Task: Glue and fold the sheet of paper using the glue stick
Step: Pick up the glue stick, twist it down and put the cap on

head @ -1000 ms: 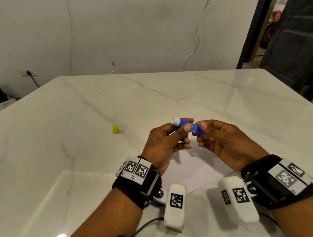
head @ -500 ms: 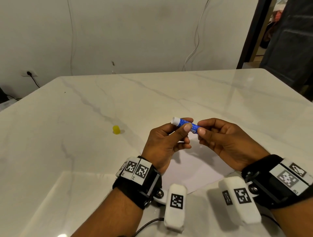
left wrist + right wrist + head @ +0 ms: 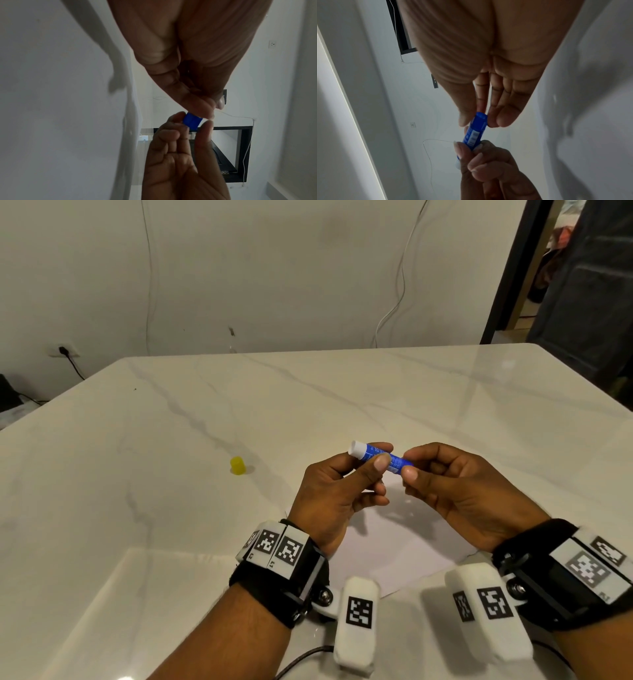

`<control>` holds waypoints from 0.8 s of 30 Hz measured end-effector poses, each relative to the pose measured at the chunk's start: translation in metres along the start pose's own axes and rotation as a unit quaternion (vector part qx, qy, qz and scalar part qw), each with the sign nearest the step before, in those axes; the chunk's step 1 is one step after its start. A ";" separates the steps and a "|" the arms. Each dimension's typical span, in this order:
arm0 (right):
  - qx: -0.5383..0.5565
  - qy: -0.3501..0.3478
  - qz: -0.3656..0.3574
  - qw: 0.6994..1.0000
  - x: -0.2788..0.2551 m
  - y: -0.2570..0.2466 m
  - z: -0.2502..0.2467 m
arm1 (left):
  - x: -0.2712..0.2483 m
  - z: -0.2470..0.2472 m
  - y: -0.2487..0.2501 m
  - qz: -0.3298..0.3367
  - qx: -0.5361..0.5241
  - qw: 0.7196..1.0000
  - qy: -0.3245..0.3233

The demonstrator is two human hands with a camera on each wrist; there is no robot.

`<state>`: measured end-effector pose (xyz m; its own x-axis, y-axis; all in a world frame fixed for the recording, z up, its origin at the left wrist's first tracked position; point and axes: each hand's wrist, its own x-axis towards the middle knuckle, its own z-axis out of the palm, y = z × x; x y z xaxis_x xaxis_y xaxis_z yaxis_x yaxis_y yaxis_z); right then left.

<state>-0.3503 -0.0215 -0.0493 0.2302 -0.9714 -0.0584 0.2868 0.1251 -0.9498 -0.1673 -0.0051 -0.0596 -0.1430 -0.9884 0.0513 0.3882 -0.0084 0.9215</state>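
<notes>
Here the glue stick [image 3: 378, 457] is held just above the sheet of paper [image 3: 394, 546], pinched by the left hand [image 3: 337, 491] at its barrel and by the right hand [image 3: 455, 491] at its base. The base is probably being twisted; next, the white tip must be brought down onto the sheet.

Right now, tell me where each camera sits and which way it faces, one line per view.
Head: worn on the head, looking forward and down at the table; shows both forearms, left hand, right hand.
Left wrist: on the left wrist, looking along the palm to the fingers pinching the glue stick.
Right wrist: on the right wrist, looking along the palm toward the stick's base.
Shared: all three show the glue stick with both hands on it.
</notes>
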 end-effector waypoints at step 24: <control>0.000 -0.008 0.034 0.999 -0.005 -0.005 0.005 | -0.001 0.003 0.004 -0.002 -0.003 1.000 0.000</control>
<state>-0.3485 -0.0164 -0.0432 0.2648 -0.9571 -0.1175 0.2697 0.1905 -0.9439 -0.1680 -0.0036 -0.0551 -0.1436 -0.9885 0.0475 0.3933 -0.0130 0.9193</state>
